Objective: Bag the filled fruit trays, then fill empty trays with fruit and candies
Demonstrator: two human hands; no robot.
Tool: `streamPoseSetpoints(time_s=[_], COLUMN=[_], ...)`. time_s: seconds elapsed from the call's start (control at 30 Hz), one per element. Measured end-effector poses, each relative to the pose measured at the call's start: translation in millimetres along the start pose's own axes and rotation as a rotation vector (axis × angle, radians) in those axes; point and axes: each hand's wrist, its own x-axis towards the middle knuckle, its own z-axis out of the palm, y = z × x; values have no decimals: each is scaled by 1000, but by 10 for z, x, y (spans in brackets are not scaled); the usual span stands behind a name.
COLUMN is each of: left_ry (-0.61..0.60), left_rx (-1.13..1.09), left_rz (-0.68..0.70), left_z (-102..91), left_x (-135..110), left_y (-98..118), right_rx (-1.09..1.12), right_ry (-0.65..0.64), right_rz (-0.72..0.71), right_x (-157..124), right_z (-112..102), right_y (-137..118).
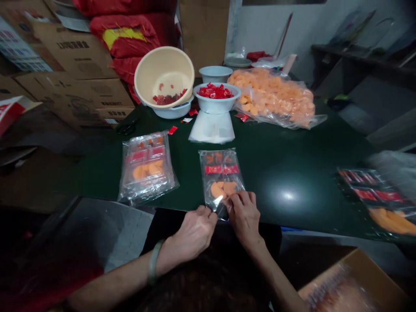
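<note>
A clear plastic bag (222, 178) lies at the table's near edge, in front of me. Through it show orange pieces, red packets in a row and small reddish bits at the far end. My left hand (198, 227) is closed on the bag's near left corner, thumb and fingers pinched together. On the near right side, my right hand (244, 216) pinches the same bag; its fingertips are partly hidden. To the left lies a stack of similar filled bags (147, 167), apart from both hands.
Behind the bag are flat clear sheets (212, 128), a bowl of red packets (217, 105), a tilted cream basin (164, 65) and a large bag of orange pieces (276, 95). More filled packs (381, 195) lie at right. An open cardboard box (373, 277) stands below the table's right side.
</note>
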Motion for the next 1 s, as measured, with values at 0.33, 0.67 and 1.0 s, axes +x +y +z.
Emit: streamPoseSetpoints(time_s=[0.33, 0.67, 1.0], left_ry=[247, 99, 422], left_rx=[-1055, -1660, -1813], left_rz=[-763, -653, -530], left_z=[-145, 32, 255], left_x=[304, 510, 371], left_y=[-268, -88, 257], right_rx=[381, 518, 435], right_ry=[149, 51, -425], right_rz=[-66, -13, 387], right_x=[-109, -266, 229], right_z=[-5, -324, -582], right_y=[218, 299, -66])
